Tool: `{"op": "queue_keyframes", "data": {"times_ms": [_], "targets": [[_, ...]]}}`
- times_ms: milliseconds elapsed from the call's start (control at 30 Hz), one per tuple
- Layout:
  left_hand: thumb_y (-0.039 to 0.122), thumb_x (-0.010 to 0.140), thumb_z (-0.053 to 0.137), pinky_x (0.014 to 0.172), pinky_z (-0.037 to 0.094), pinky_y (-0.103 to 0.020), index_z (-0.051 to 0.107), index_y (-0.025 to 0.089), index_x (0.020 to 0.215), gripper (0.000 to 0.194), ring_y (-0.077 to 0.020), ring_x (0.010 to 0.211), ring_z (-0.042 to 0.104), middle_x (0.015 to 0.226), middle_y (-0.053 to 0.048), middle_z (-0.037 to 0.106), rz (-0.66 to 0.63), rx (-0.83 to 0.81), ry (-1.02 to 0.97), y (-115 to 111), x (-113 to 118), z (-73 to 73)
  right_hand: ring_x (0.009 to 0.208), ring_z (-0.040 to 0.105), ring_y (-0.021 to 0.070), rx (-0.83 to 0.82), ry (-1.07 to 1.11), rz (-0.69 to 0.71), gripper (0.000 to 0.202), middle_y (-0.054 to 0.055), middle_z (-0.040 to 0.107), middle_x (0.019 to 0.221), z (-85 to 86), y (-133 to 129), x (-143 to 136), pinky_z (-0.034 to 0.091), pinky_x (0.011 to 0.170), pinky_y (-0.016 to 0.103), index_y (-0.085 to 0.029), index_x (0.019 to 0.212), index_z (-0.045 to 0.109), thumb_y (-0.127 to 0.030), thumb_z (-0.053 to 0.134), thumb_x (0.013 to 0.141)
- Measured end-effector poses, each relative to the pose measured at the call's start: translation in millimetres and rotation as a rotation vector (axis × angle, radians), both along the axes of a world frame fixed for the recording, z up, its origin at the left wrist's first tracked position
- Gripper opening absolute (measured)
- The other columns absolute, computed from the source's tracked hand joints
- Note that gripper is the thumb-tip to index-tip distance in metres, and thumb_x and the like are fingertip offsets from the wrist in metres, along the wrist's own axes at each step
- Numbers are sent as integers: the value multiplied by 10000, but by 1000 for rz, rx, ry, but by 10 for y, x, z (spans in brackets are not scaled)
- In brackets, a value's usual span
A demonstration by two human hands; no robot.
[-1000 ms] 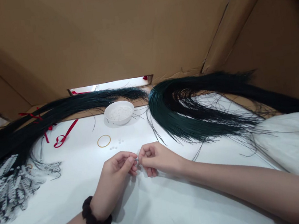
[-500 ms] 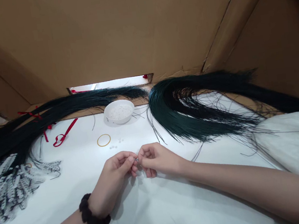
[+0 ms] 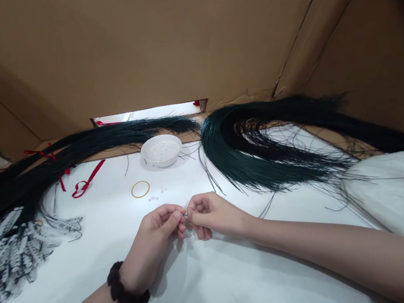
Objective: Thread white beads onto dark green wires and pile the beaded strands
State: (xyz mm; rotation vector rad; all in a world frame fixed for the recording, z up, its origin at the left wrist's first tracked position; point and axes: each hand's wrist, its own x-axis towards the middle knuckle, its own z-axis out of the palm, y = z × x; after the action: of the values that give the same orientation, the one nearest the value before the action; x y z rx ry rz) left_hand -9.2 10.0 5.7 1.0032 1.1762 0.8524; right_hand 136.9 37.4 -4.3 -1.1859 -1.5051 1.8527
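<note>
Near the middle of the white table (image 3: 218, 273), my left hand (image 3: 165, 226) and my right hand (image 3: 206, 215) almost meet at the fingertips. Both are pinched on a thin dark strand (image 3: 185, 215), of which only a short piece shows between them. Just beyond the hands lie a few small white beads (image 3: 153, 198). Past these are a yellow ring (image 3: 140, 189) and a white bowl (image 3: 161, 151) holding many small white pieces. A dark fluffy band circles my left wrist.
Dark green strands (image 3: 233, 162) curve across the back right. More dark strands (image 3: 85, 144) with white-covered ends (image 3: 10, 251) spread left. A red ribbon (image 3: 85, 184) lies front of them. White plastic (image 3: 401, 195) sits at right. Cardboard walls (image 3: 172, 41) enclose the back and sides.
My right hand's fingertips have shifted very slightly away from my left hand's. Everything else looks the same.
</note>
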Motion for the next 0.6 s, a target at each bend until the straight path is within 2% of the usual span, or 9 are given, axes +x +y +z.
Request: {"op": "queue_keyframes", "data": {"times_ms": [367,600], "targets": [[289,777,475,580,346,-231,525,135,749,164,-104,569,453,578,18,492,8,58,115,-32,40,-9,384,483,67,16,-13,-12,45,-40,502,446,27,-28,-7,368,371,161,-147,639,464,-110,440,645],[264,799,422,594,351,-232,498,173,749,129,-117,607,452,658,19,493,-7,278,334,-84,46,-5,394,487,62,14,-21,-44,50,-42,500,470,61,-49,-17,359,370,153,-141,629,469,-97,446,623]]}}
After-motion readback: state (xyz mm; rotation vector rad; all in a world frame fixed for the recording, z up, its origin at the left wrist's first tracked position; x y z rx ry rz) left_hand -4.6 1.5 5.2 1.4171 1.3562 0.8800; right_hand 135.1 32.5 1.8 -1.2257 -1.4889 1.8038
